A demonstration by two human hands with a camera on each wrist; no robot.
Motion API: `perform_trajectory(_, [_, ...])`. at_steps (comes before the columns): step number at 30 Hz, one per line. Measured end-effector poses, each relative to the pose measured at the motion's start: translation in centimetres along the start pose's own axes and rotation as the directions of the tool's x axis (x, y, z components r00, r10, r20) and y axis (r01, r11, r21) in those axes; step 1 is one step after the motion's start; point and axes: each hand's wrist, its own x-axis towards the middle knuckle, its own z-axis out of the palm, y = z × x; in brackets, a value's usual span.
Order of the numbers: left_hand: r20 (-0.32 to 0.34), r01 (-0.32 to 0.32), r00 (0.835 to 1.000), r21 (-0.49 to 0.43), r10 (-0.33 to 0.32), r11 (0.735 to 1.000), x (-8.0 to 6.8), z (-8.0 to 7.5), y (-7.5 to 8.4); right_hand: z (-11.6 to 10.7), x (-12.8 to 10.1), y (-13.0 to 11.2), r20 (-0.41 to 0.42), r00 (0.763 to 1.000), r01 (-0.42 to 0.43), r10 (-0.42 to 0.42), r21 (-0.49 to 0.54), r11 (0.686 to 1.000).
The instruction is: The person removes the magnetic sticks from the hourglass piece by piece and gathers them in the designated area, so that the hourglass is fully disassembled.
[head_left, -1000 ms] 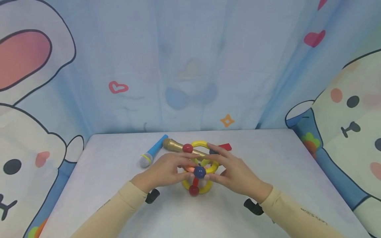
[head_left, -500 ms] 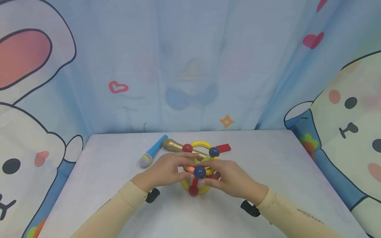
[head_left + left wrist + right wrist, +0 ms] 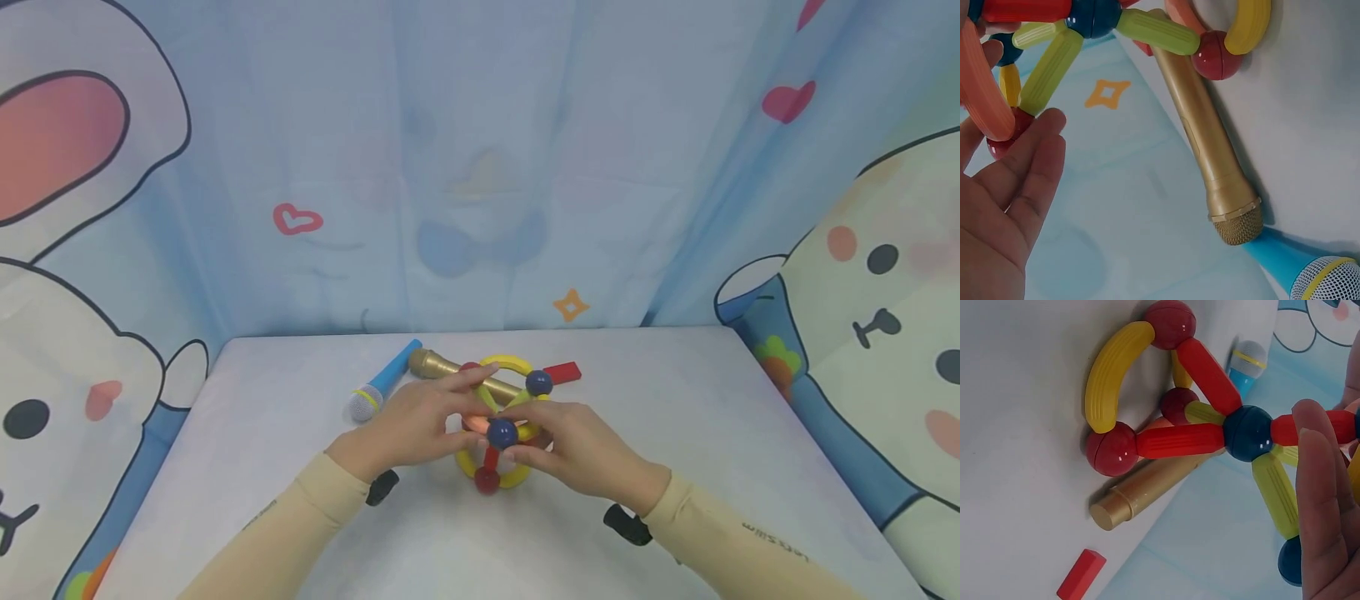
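A magnetic stick-and-ball frame (image 3: 1182, 440) of red, yellow, green and orange sticks joined by red and blue balls stands between my hands. My left hand (image 3: 412, 421) holds its left side around the orange curved stick (image 3: 984, 81), with other fingers extended close to a red ball (image 3: 1000, 147). With thumb and finger, my right hand (image 3: 588, 446) pinches the blue ball (image 3: 502, 433) nearest me at the top. Another blue ball (image 3: 538, 382) shows at the back. The palm edge and fingers of the right hand cover part of the frame in the right wrist view.
Behind the frame a gold microphone (image 3: 1200, 131) lies on the white table (image 3: 697, 400). A blue microphone (image 3: 386, 379) with a silver head lies to its left. A loose red block (image 3: 562, 372) lies at the back right. A patterned blue curtain (image 3: 480, 167) hangs behind.
My right hand has shifted left onto the near blue ball, uncovering the back blue ball. A left-hand finger has stretched up over the back red ball. The frame stays nearly in place.
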Motion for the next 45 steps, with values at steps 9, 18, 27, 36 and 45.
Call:
perform_trajectory(9, [0.017, 0.005, 1.000, -0.029, -0.005, 1.000, 0.13, -0.13, -0.05, 0.02, 0.02, 0.15, 0.005, 1.000, 0.002, -0.002, 0.011, 1.000])
perform_trajectory(18, [0.025, -0.016, 1.000, -0.023, 0.017, 1.000, 0.19, -0.10, -0.10, -0.05, 0.08, 0.08, 0.009, 1.000, 0.013, -0.013, 0.019, 1.000])
perform_trajectory(27, [0.020, -0.023, 1.000, 0.009, 0.023, 1.000, 0.18, 0.14, -0.06, -0.10, 0.20, 0.13, 0.012, 1.000, 0.005, -0.006, 0.032, 0.999])
perform_trajectory(36, [0.000, -0.037, 0.999, 0.018, 0.037, 0.999, 0.29, 0.35, -0.16, -0.12, 0.17, 0.17, 0.023, 1.000, 0.009, -0.010, 0.045, 0.999])
perform_trajectory(45, [0.002, -0.051, 0.999, 0.042, 0.051, 0.998, 0.31, 0.45, -0.31, -0.11, 0.32, 0.28, 0.025, 0.999, 0.031, -0.031, 0.023, 0.999])
